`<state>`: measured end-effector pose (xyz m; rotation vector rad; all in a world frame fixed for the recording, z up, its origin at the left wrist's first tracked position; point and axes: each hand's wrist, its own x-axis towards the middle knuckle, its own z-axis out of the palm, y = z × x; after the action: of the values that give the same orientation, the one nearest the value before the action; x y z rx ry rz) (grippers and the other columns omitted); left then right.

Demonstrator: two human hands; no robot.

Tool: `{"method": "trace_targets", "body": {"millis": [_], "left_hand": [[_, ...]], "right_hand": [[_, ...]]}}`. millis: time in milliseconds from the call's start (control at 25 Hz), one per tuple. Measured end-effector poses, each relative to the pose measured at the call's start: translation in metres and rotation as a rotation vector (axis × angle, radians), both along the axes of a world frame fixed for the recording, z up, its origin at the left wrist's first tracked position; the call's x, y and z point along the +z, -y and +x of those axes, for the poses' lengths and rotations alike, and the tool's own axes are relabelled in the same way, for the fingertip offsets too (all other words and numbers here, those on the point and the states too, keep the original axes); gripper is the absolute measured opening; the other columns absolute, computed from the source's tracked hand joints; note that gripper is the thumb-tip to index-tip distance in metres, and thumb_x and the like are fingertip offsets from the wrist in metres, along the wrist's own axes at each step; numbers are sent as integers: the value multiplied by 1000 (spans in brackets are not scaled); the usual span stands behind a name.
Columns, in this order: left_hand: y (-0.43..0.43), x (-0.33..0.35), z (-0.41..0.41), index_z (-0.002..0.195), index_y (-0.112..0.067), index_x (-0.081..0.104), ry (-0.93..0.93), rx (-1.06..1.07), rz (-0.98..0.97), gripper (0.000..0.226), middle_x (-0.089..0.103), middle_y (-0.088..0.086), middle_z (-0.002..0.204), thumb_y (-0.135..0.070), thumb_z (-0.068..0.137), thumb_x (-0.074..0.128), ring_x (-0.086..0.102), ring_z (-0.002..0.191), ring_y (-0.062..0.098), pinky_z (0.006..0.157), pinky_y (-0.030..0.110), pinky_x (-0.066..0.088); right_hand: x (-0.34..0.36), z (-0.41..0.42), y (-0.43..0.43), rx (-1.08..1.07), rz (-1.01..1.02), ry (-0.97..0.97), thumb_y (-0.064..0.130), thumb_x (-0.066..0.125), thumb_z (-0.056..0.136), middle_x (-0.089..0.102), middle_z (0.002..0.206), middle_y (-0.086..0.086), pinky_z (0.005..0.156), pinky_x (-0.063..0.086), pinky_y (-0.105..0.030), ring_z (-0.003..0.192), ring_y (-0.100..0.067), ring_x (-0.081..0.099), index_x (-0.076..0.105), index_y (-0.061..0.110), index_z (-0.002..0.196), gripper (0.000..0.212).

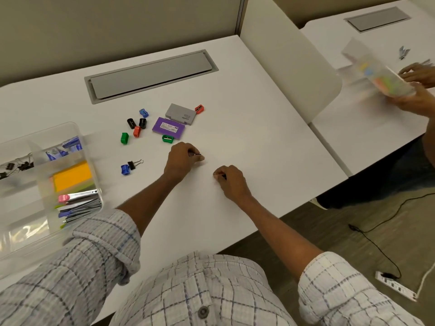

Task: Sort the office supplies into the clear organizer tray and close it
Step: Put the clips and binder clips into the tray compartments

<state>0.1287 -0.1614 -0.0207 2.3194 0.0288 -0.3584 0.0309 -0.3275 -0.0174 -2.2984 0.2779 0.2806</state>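
The clear organizer tray (77,132) stands open at the left edge of the white desk, holding binder clips, blue items, sticky notes and several pens. Loose on the desk lie several small sharpeners (124,138), a purple pad (168,128), a grey pad (180,113) and a black binder clip (134,164) beside a blue sharpener (125,169). My left hand (182,159) rests on the desk with its fingers closed on a small dark item, mostly hidden. My right hand (229,180) is closed on another small dark item near the desk's middle.
A grey cable hatch (150,75) is set into the desk's far side. A white divider (289,67) separates the neighbouring desk, where another person's hands (419,90) hold a second clear tray. A black cable and power strip (395,287) lie on the floor at right.
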Motion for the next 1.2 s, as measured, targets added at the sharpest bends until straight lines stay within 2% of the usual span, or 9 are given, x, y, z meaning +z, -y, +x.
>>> {"method": "trace_targets", "body": {"millis": [80,160,320,520,720,800,960,1080,1200], "left_hand": [[-7,6,-5,100,-12,74,-101,117,-191,30,72,-2,95,-35,81,78,63,83,10,70,15,46],[-17,13,-14,106,-13,71,-225,217,-379,35,72,-2,95,-40,84,75,61,79,11,69,18,49],[-52,31,-29,110,-9,71,-442,447,-732,25,67,5,92,-25,91,69,62,79,13,72,21,58],[-118,60,-42,106,-5,71,-513,592,-986,19,65,6,89,-18,94,65,65,81,16,76,23,61],[-199,83,-55,102,-10,69,-453,658,-1004,15,64,2,83,-21,94,64,61,79,13,80,26,55],[-230,90,-57,98,-10,68,-409,716,-1040,10,63,3,82,-18,95,64,60,78,12,80,26,54],[-296,99,-53,91,-10,62,-260,885,-1073,7,58,6,79,-9,96,58,57,70,12,78,25,53],[-339,101,-47,97,-9,63,-168,1016,-1045,6,58,6,81,-6,95,58,56,69,13,81,26,54],[-371,99,-40,109,-7,61,-143,1059,-1004,14,57,6,84,-7,97,54,55,69,13,80,27,53]], "right_hand": [[3,8,-6,-173,302,-130,18,59,96,65,91,-6,74,55,-28,74,-18,66,69,8,99,14],[10,16,-17,-336,654,-240,11,58,96,62,86,-12,78,56,-28,70,-20,61,65,3,92,12],[28,32,-51,-469,994,-406,5,54,97,65,87,-13,80,59,-28,77,-20,65,63,2,91,11],[48,45,-111,-397,1008,-522,11,53,99,69,99,-13,86,56,-31,86,-22,68,65,3,105,16],[71,54,-194,-299,1052,-550,2,46,99,66,108,-16,101,52,-38,102,-27,65,59,-2,121,26],[81,59,-228,-231,1061,-552,-4,42,96,65,108,-16,103,50,-38,103,-27,63,57,-4,124,31],[100,69,-305,-90,1044,-517,-13,36,88,59,100,-15,92,49,-33,84,-22,60,58,-3,119,39],[111,78,-357,-58,1045,-502,-12,38,90,56,98,-17,78,49,-29,76,-22,55,58,-3,108,29],[121,86,-397,-9,1023,-495,-5,43,92,55,91,-13,84,47,-33,76,-22,51,58,0,98,17]]}}
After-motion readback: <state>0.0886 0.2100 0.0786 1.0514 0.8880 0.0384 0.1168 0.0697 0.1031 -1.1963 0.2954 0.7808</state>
